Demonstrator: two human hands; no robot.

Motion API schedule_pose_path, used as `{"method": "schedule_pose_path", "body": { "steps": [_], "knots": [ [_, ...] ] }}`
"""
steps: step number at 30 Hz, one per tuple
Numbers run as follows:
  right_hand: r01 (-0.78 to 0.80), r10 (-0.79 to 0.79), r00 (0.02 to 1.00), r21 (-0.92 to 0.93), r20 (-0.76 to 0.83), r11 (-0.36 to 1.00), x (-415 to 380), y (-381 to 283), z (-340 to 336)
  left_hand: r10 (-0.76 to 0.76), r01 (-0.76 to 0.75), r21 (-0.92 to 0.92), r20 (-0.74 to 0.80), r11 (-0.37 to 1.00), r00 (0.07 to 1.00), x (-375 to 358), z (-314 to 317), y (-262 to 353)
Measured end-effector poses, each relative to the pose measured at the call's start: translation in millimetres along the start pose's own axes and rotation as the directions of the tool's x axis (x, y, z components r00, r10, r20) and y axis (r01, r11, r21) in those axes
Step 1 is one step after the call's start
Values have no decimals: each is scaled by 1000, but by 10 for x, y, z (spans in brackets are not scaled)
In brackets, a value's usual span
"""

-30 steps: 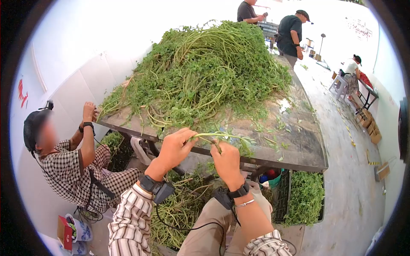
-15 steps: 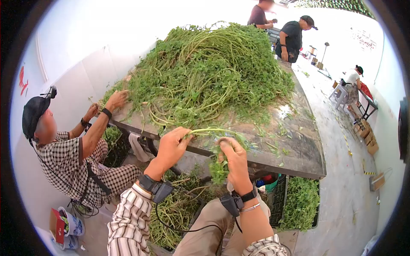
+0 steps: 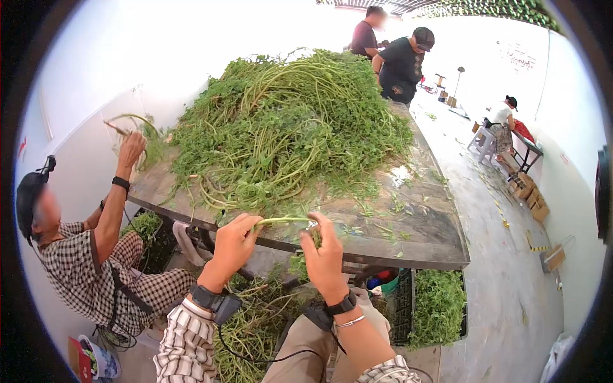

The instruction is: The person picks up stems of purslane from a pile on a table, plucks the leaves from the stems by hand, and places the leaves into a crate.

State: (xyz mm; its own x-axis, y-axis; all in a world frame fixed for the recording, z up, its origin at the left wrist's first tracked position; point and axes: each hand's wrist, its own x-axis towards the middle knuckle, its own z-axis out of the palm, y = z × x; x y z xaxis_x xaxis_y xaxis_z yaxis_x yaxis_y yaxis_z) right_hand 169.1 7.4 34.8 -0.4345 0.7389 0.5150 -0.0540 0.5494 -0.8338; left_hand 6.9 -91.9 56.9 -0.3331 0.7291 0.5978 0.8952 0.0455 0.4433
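A green plant stem (image 3: pixel 281 219) stretches across between my two hands, just in front of the table edge. Its left end is pinched in the fingers of my left hand (image 3: pixel 231 249). The thumb and fingers of my right hand (image 3: pixel 325 255) close around its other end, with leaves (image 3: pixel 298 266) hanging below. A large heap of leafy green stems (image 3: pixel 294 134) lies on the wooden table (image 3: pixel 421 233) beyond my hands.
Below my hands is a mass of cut stems (image 3: pixel 249 338); a black crate of leafy greens (image 3: pixel 437 306) stands right. A co-worker in checks (image 3: pixel 96 268) sits left, lifting a stem (image 3: pixel 135 117). Other people are farther back. Boxes (image 3: pixel 529 195) line the right wall.
The stem between my hands looks straighter, and fewer leaves show below my right hand. The co-worker at left has raised a hand holding a stem. My view has shifted slightly right.
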Motion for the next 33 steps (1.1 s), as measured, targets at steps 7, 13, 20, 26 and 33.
{"method": "schedule_pose_path", "body": {
  "steps": [7,13,20,26,33],
  "knots": [
    [105,-99,992,-92,72,990,3,111,123,90,-88,-18,70,996,993,-31,-24,-43],
    [42,-30,996,-154,81,987,32,159,176,140,-140,-8,17,990,990,-10,-21,-2],
    [122,-103,989,-189,108,974,-60,143,297,170,-179,58,132,982,977,-82,4,305],
    [124,-100,978,-128,181,984,-60,96,254,134,-154,156,131,976,982,-86,-3,316],
    [39,-49,979,56,197,998,-33,77,303,197,-212,128,116,969,973,-72,-17,280]
  ]
}}
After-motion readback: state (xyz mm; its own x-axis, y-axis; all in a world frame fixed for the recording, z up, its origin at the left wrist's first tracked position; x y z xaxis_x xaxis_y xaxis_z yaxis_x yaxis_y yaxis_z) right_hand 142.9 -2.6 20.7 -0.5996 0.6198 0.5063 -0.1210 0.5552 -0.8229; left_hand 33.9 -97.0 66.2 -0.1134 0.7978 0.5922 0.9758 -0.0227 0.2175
